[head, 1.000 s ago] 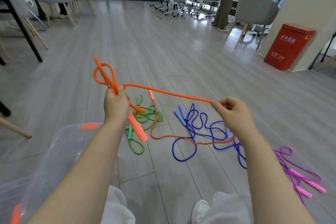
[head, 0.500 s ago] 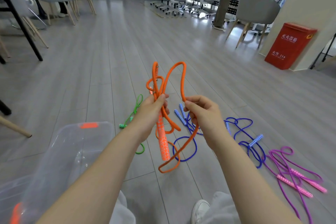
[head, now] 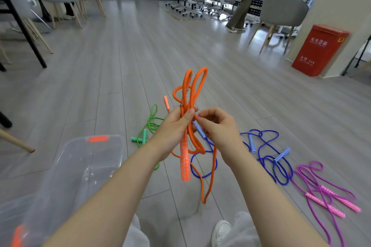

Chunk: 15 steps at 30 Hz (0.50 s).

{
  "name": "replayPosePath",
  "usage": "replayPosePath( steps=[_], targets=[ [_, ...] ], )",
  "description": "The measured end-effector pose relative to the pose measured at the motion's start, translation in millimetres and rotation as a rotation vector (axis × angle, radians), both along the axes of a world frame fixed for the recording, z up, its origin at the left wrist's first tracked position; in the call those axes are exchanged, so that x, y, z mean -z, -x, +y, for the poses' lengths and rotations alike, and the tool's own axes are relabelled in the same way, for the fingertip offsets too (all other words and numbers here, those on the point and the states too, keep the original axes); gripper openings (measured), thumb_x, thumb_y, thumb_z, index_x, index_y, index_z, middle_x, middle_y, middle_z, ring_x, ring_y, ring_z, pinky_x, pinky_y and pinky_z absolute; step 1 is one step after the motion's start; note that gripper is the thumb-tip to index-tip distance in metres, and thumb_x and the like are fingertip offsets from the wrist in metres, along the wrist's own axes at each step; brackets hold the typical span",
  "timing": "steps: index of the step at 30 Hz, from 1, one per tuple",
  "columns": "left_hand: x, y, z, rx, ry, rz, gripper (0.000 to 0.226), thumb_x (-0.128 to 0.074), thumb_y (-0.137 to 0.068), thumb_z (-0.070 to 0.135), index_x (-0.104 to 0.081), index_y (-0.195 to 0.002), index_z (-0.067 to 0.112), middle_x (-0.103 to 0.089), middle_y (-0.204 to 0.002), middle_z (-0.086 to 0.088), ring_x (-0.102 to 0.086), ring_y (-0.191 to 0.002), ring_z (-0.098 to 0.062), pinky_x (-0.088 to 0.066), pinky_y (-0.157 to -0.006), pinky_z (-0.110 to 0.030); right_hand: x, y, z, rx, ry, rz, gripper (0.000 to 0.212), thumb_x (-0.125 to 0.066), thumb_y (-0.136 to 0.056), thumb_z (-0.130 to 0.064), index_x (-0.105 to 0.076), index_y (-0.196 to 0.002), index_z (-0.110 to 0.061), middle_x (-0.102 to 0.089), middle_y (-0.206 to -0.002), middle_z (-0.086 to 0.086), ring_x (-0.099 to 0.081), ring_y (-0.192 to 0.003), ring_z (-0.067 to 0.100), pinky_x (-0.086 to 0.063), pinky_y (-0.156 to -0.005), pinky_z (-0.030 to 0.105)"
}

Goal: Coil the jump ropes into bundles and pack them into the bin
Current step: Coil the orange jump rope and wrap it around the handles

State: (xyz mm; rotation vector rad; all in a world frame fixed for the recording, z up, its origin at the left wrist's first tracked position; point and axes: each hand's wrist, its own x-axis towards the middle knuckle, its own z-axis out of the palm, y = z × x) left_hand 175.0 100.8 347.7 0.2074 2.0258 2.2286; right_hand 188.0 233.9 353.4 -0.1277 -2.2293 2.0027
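Above the floor (head: 120, 90), left hand (head: 172, 132) clamps the orange rope (head: 193, 94) loops and handle, right hand (head: 217, 128) fingers curled beside, grip unclear; cord looks light, floppy, so hold mid-bundle.

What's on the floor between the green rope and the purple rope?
In the head view, the blue rope lies sprawled between the green rope and the purple rope, partly hidden behind the hands and the orange rope.

The clear bin (head: 60, 176) runs off the lower left edge, its near wall unseen; right of the bin, the left hand (head: 172, 132) covers the orange rope (head: 197, 86) where the grip closes; the purple rope (head: 321, 192) leaves the bottom edge.
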Motion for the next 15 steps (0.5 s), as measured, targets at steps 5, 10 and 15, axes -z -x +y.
replayPosePath(
  steps=[5, 10, 15],
  targets=[
    [6, 3, -3, -0.017, 0.088, 0.034, 0.017, -0.055, -0.098, 0.033, -0.065, -0.108, 0.023, -0.068, -0.092, -0.004, -0.061, -0.079, -0.013, -0.054, -0.077, -0.033, -2, -5, -3, -0.1, -0.075, 0.026, 0.005, -0.07, -0.084, -0.002, -0.068, -0.088, -0.004, -0.072, -0.078, 0.006, -0.065, -0.064, 0.007, -0.052, -0.063, 0.02],
    [3, 7, -2, -0.163, -0.004, -0.017, 0.015, -0.052, -0.098, 0.021, -0.067, -0.096, 0.017, -0.066, -0.081, -0.001, -0.058, -0.074, -0.019, -0.051, -0.073, -0.036, 1, -4, -4, -0.106, -0.161, -0.035, 0.009, -0.072, -0.085, -0.018, -0.066, -0.092, -0.015, -0.064, -0.071, -0.008, -0.054, -0.061, 0.007, -0.044, -0.055, 0.019],
    [-1, 18, -12, -0.248, -0.207, -0.106, 0.016, -0.048, -0.099, 0.017, -0.063, -0.093, 0.012, -0.063, -0.08, -0.002, -0.058, -0.069, -0.016, -0.051, -0.063, -0.027, -1, -5, 0, -0.187, -0.26, -0.087, 0.01, -0.068, -0.089, -0.023, -0.067, -0.093, -0.014, -0.065, -0.066, -0.003, -0.054, -0.054, -0.001, -0.044, -0.059, 0.023]
  ],
)
